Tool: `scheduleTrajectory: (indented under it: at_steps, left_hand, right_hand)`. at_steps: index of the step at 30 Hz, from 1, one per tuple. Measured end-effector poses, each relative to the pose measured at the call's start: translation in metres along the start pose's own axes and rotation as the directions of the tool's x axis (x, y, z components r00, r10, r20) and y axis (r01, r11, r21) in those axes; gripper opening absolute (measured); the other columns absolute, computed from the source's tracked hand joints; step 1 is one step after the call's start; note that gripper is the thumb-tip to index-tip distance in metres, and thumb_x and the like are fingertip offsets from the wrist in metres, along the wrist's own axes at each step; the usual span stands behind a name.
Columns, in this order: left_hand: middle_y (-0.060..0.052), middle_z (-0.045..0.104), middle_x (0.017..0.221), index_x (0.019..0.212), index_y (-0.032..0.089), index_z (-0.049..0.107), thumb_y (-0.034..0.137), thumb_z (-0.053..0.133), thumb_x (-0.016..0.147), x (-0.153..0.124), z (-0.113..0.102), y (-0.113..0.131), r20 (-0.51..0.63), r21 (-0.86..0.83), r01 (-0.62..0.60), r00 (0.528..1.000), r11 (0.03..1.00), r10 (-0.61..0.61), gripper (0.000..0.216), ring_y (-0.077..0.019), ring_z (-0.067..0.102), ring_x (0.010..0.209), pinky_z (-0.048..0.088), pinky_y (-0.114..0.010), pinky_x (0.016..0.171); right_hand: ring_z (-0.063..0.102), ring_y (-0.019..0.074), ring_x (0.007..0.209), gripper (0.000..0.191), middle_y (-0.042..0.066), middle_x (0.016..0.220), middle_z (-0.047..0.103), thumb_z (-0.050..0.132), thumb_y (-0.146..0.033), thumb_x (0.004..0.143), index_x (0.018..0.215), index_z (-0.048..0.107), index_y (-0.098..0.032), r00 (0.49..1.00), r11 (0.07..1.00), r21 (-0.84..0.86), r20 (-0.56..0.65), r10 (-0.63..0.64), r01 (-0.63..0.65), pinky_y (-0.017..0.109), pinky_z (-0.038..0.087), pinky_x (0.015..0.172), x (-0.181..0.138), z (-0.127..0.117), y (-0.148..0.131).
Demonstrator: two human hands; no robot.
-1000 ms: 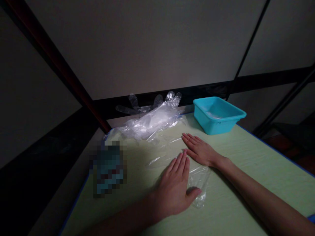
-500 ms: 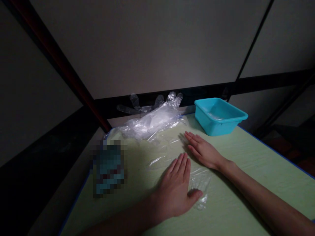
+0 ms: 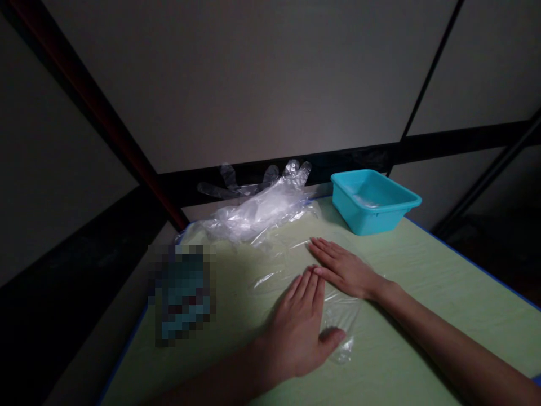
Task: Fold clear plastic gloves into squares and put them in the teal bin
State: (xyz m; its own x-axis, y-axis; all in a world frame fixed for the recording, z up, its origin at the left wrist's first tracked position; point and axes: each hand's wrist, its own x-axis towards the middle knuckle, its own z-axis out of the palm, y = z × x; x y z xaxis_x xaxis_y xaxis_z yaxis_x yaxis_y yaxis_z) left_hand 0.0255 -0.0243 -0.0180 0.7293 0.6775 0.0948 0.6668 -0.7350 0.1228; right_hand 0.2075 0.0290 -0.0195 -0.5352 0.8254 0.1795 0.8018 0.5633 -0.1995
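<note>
Pale green bench [image 3: 422, 293] with a blue edge, filling the lower part of the dim view. At its far left corner, a loose pile of clear plastic gloves [image 3: 253, 211], a few empty fingers sticking up behind it against the dark rail. Just right of the pile, at the far edge, a turquoise tub [image 3: 372, 223], upright, with something pale inside, too dim to tell. Near the middle of the bench, just in front of the pile, a flat plastic piece [image 3: 270, 276], clear and wrinkled, pinned under both hands. Left hand [image 3: 298, 332] palm down on its near part, fingers straight and held together, thumb out to the side, gripping nothing. Right hand [image 3: 342, 268] flat on its far part, fingers straight and together, pointing left, tips close to those of the left hand, likewise closed on nothing. At the left edge, a blurred patch [image 3: 181, 293], not readable.
</note>
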Motion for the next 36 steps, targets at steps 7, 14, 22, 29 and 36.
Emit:
scheduleTrajectory:
  at_steps: [7,14,22,29,36]
  left_hand:
    - [-0.013,0.004,0.142,0.134,0.006,0.013,0.060,0.018,0.082,0.000,-0.001,-0.001,0.015,0.014,-0.007,1.000,1.000,0.007,0.076,-0.0218,0.000,0.130,0.008,-0.034,0.105]
    - [-0.012,0.003,0.142,0.134,0.008,0.013,0.058,0.019,0.083,-0.002,-0.005,-0.001,0.018,0.016,-0.025,1.000,1.000,0.025,0.073,-0.0218,-0.001,0.130,0.008,-0.034,0.105]
    - [-0.008,0.007,0.143,0.133,0.014,0.019,0.049,0.023,0.087,0.001,-0.016,0.003,0.009,-0.005,-0.117,0.993,0.993,0.117,0.059,-0.0214,-0.001,0.130,0.006,-0.038,0.105]
    - [-0.008,0.012,0.142,0.134,0.008,0.017,0.044,0.027,0.088,-0.010,-0.028,0.014,0.115,-0.115,-0.420,0.895,0.900,0.432,0.059,-0.0166,0.006,0.130,0.012,-0.028,0.105]
    - [-0.009,0.016,0.141,0.133,0.007,0.019,0.044,0.029,0.088,-0.015,-0.020,0.015,0.120,-0.102,-0.499,0.852,0.860,0.509,0.059,-0.0185,0.011,0.129,0.014,-0.028,0.105]
  right_hand:
    - [0.021,0.0208,0.127,0.059,0.012,0.137,0.027,0.023,-0.048,0.088,0.133,0.027,-0.010,0.997,0.999,0.002,-0.055,0.048,-0.048,0.040,0.022,0.103,-0.004,-0.003,0.031]
    - [0.022,0.0210,0.126,0.058,0.013,0.136,0.029,0.024,-0.047,0.088,0.132,0.029,-0.009,0.997,0.998,-0.015,-0.059,0.055,-0.056,0.039,0.023,0.103,-0.003,-0.002,0.035]
    - [0.022,0.0223,0.126,0.058,0.014,0.136,0.029,0.025,-0.047,0.088,0.131,0.031,-0.009,0.997,0.999,-0.008,-0.066,0.048,-0.048,0.039,0.022,0.103,0.000,0.001,0.040]
    - [0.024,0.0216,0.126,0.056,0.012,0.136,0.030,0.027,-0.046,0.088,0.131,0.031,-0.011,0.995,0.999,0.029,-0.101,0.022,-0.020,0.039,0.024,0.103,0.002,-0.002,0.040]
    - [0.024,0.0218,0.126,0.055,0.012,0.136,0.030,0.026,-0.045,0.088,0.131,0.032,-0.011,0.997,0.999,0.037,-0.079,0.017,-0.014,0.039,0.024,0.102,0.002,-0.005,0.038]
